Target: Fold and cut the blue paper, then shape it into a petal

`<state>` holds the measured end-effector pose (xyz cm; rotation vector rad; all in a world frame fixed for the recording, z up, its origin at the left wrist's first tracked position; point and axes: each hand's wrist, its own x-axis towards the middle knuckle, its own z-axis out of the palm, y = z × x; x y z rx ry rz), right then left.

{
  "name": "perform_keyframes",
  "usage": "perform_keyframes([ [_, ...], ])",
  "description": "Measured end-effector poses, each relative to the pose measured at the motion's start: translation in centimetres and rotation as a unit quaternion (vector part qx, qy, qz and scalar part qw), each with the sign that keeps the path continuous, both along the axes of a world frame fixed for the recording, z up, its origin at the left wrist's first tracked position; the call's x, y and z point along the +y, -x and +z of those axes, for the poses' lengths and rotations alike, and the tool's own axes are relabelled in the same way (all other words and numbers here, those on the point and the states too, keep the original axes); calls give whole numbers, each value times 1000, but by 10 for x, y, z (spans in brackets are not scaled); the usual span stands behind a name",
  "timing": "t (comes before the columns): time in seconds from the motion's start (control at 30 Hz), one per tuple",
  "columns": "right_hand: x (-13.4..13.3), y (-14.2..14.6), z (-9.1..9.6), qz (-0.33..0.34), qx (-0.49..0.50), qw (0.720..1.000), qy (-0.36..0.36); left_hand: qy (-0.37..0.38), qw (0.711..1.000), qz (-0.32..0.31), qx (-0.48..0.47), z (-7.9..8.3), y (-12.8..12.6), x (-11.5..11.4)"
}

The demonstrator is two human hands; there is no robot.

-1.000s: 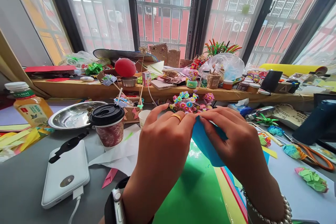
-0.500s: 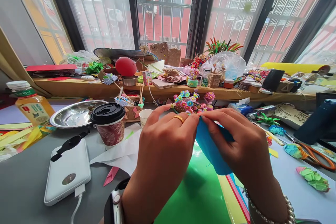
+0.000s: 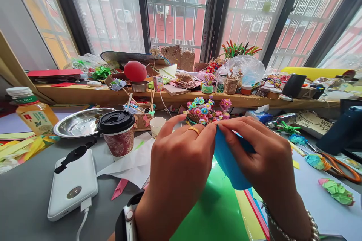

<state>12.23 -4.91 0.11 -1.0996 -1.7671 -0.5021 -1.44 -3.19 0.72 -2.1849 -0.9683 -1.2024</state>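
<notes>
A sheet of blue paper, curved and hanging down, is pinched at its upper edge between both hands. My left hand, with a ring and a watch on the wrist, grips its top left corner; the fingertips hide that spot. My right hand, wearing a beaded bracelet, holds the same edge with thumb and fingers, close against the left fingertips. Under the hands lies a shiny green sheet, over a stack of coloured paper.
On the left stand a lidded coffee cup, a white power bank with a cable, a metal plate and a juice bottle. Orange-handled scissors and folded paper pieces lie right. Paper flowers stand behind the hands.
Both hands have shifted slightly to the right with the blue paper. The grip looks the same, and the things on the table have stayed put.
</notes>
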Motion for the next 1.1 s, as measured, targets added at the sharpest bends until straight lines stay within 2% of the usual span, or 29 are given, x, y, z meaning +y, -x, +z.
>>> perform_keyframes([
  [1.1,0,4,0,-5,8,1000,-5,-25,1000,2,-8,-1,-2,-1],
])
